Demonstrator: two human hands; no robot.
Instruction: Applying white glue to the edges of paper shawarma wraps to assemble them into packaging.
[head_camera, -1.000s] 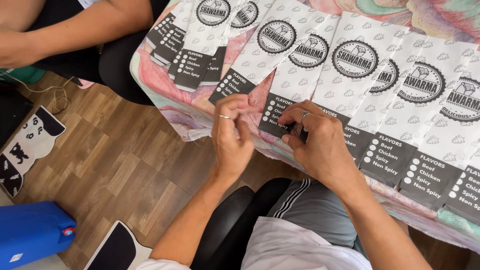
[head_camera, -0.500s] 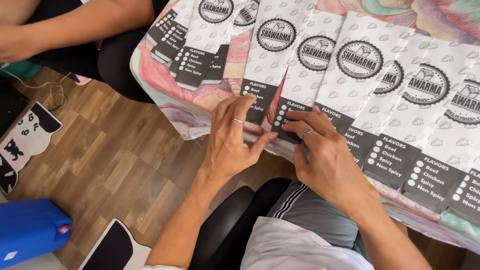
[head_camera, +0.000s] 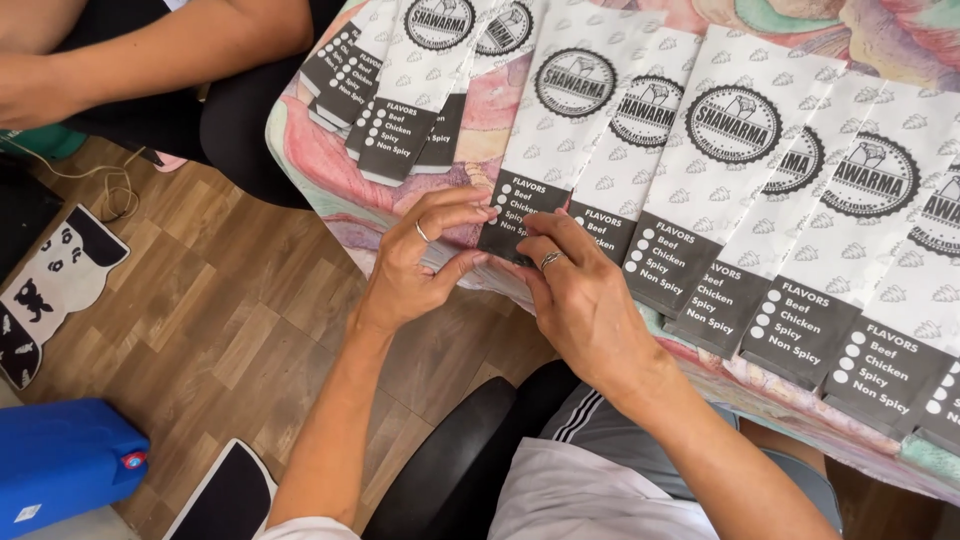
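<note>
**A:** Your left hand (head_camera: 420, 265) sits right at the near edge of the table (head_camera: 330, 150), thumb and fingertips pinched on the dark bottom end of a paper bag (head_camera: 545, 150). There's a ring on one finger.

**B:** And your right hand (head_camera: 575, 295) is just beside it, fingers curled down on the same dark end, thumb tucked underneath. Ring on that one too. So both hands are closed on that one bag, almost touching each other.

**A:** Where's the bag lying?

**B:** Flat on the patterned tablecloth (head_camera: 470, 105), white patterned body running away from you, dark end hanging just over the near edge. It's the leftmost in a row of matching bags (head_camera: 800, 220) that overlap one another like shingles and run along that edge toward the right corner.

**A:** Farther out, near the table's left corner, there's a second bunch of bags (head_camera: 400, 90), stacked and fanned, well apart from your hands.

**B:** Beyond that corner another person's arm (head_camera: 150, 60) reaches across the upper left, not touching any bag.

**A:** Below the table it's wooden floor (head_camera: 230, 330). A blue container (head_camera: 65, 460) stands at the lower left, a black-and-white mat (head_camera: 45, 290) lies by the left side, and your black chair (head_camera: 470, 460) is under you.
</note>
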